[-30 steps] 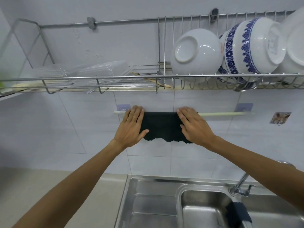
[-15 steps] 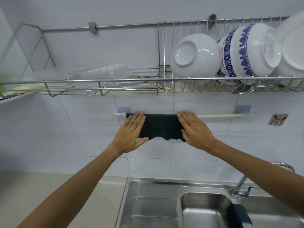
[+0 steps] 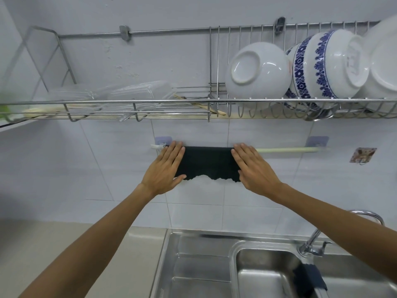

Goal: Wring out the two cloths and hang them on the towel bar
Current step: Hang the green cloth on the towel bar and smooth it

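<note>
A dark green cloth (image 3: 208, 163) hangs folded over the left half of the pale towel bar (image 3: 285, 150) on the tiled wall. My left hand (image 3: 165, 169) lies flat on the cloth's left edge, fingers straight and together. My right hand (image 3: 253, 167) lies flat on its right edge the same way. Neither hand grips the cloth. A second dark cloth (image 3: 309, 279) is draped over the sink divider at the lower right, under the tap.
A wire dish rack (image 3: 137, 102) runs across the wall just above the bar, holding clear containers (image 3: 133, 93) on the left and white and blue-patterned bowls (image 3: 322, 65) on the right. A steel sink (image 3: 214, 267) with a tap (image 3: 311, 244) lies below; beige counter to the left.
Both hands stay pressed flat on the hung cloth. The hands have slid slightly apart and the cloth looks a little wider on the bar. The view has tilted down a bit.
</note>
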